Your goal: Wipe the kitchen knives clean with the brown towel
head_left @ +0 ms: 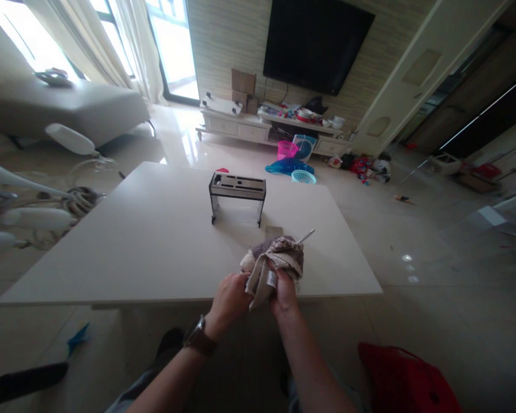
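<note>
Both of my hands grip a bunched brown and beige cloth [279, 252] over the near edge of the white table [155, 246]. My left hand [232, 295] is closed on the cloth's left side. On the right side, my right hand [284, 291] has its fingers wrapped into the folds, beside a small white label. A thin light rod [306, 236] sticks out past the cloth at the upper right; its other end is hidden. Behind the cloth lies a small flat grey piece [274, 232]. Farther back stands a small rack with a slotted top [238, 186].
White lamp-like pieces [71, 139] with cables crowd the left side. A low cabinet [251, 129] stands along the far wall, with a pink basket [287, 150] and a light blue basket [303, 176] before it. A red bag [406, 378] lies on the floor at the lower right.
</note>
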Demonstrator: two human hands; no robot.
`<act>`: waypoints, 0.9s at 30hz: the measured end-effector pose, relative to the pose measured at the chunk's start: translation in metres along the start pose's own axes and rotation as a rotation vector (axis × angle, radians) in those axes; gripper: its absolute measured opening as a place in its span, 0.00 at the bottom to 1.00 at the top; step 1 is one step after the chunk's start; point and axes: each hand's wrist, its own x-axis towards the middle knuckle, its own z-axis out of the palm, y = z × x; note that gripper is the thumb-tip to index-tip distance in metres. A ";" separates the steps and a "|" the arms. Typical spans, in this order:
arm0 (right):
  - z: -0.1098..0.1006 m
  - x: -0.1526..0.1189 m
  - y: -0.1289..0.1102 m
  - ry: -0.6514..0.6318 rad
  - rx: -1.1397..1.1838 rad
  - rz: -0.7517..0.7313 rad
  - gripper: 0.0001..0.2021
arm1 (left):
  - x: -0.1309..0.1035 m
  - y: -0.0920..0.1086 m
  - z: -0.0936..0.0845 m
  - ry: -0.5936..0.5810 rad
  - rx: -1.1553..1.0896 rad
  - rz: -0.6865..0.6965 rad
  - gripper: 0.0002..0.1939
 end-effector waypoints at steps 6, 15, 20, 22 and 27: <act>-0.003 -0.008 -0.002 0.006 0.014 -0.030 0.23 | -0.007 0.003 0.002 0.015 0.022 0.027 0.12; -0.007 -0.009 -0.002 0.035 -0.011 -0.004 0.23 | -0.010 0.001 0.005 0.010 0.023 0.053 0.12; -0.004 0.002 0.002 0.025 -0.025 0.007 0.21 | -0.002 0.000 0.003 0.004 0.040 0.014 0.12; -0.003 0.005 0.003 0.022 -0.020 0.008 0.21 | 0.000 0.000 0.003 0.005 0.051 0.006 0.12; -0.002 0.007 0.003 0.012 0.008 0.029 0.19 | 0.001 0.001 -0.001 -0.001 0.066 0.007 0.12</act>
